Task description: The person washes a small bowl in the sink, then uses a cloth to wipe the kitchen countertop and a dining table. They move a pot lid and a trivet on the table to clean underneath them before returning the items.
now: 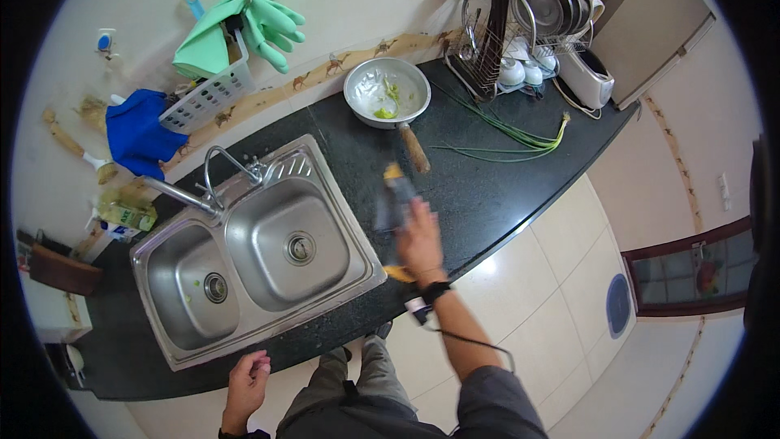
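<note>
My right hand [420, 241] is over the dark countertop, right of the sink. It holds a grey cloth [390, 207] with yellow ends, blurred and partly hidden under the fingers. My left hand [247, 375] hangs by the counter's front edge, below the double-bowl stainless steel sink [335, 238]; its fingers are loosely curled and nothing shows in them. Beyond the right hand stands a metal pan [359, 111] with a wooden handle [415, 149] pointing towards me. Green leafy scraps [387, 111] lie inside it. Several spring onions [530, 143] rest on the counter to the pan's right.
A curved faucet [210, 164] rises behind the sink. Green rubber gloves [262, 24] drape over a wall basket [210, 94], beside a blue cloth [137, 131]. A dish rack [469, 73] with bowls and pans stands at the back right, near a white toaster [588, 82].
</note>
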`<state>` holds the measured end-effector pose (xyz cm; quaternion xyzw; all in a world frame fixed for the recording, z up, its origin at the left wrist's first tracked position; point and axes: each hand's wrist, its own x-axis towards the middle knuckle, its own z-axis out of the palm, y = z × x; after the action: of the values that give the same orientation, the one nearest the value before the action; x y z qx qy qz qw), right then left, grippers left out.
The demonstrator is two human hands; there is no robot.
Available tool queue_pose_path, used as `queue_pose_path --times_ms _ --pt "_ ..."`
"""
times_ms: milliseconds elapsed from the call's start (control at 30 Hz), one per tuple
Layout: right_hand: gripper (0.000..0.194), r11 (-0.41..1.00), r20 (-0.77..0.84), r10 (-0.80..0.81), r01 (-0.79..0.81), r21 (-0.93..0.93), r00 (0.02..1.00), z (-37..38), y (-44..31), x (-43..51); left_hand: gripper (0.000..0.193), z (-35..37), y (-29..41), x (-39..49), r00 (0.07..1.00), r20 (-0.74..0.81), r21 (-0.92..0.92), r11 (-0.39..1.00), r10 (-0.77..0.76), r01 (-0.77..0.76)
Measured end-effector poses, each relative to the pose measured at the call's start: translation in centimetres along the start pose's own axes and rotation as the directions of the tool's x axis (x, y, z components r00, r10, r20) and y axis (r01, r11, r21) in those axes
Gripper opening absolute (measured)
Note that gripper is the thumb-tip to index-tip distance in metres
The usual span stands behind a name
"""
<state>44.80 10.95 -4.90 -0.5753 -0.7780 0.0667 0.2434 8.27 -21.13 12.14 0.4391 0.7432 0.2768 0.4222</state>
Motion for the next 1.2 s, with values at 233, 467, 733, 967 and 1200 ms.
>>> queue_pose_path --times_ms 233,467,733,967,1200 --pt "0.058 0.818 0.016 -0.313 0.261 0.513 0.95 4.8 -14.3 -0.9 0.028 0.3 3.1 0.5 0.997 -0.01 -0.048 0.996 0.074 -0.075" --pt "0.064 0.918 -0.113 0.396 -0.397 0.011 0.911 -3.5 -2.9 0.7 0.028 0.0 2.8 -0.5 0.998 -0.039 -0.088 0.995 0.042 -0.045" --pt "0.053 0.994 -0.008 -0.078 0.079 0.07 0.997 7.3 -7.4 13.6 0.029 1.1 1.3 -3.2 0.983 -0.151 -0.087 0.992 -0.107 0.094" --pt "0.048 0.904 0.089 -0.404 0.382 0.194 0.91 15.1 -11.6 27.0 0.028 3.2 -0.1 -6.5 0.921 -0.233 -0.14 0.948 -0.312 0.286" --pt "0.049 0.661 0.213 -0.75 0.708 0.248 0.626 19.8 -20.8 30.7 0.029 5.5 -1.2 -8.4 0.87 -0.274 -0.121 0.912 -0.41 0.392"
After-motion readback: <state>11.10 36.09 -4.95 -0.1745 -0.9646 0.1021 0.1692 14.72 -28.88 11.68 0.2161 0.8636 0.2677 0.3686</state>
